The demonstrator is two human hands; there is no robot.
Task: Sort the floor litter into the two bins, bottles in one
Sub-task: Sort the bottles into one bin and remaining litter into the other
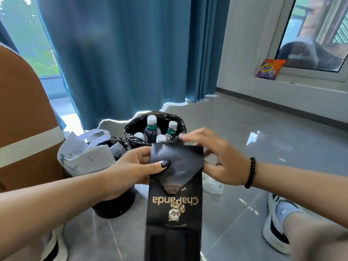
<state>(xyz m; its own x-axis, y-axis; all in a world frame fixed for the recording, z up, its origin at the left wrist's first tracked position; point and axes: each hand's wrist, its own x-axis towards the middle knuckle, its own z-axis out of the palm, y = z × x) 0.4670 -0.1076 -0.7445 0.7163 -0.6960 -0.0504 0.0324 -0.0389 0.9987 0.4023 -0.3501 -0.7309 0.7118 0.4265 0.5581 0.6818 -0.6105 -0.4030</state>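
Observation:
A tall black paper bag (174, 204) with gold "ChaPanda" print hangs upside down in front of me. My left hand (131, 170) pinches its upper left edge, thumb on the front. My right hand (220, 159) is at the bag's upper right corner with fingers spread and blurred; whether it grips is unclear. Behind the bag stands a black-lined bin (131, 127) holding several capped bottles (151, 127). To its left, a second black bin (113, 206) is stuffed with white bags and paper (86, 159).
A brown cardboard box (26, 117) with white tape stands at the left. Crumpled white litter (214, 185) lies on the grey tiled floor below my right hand. My shoes (276, 223) show at right and lower left. A teal curtain (131, 53) hangs behind the bins.

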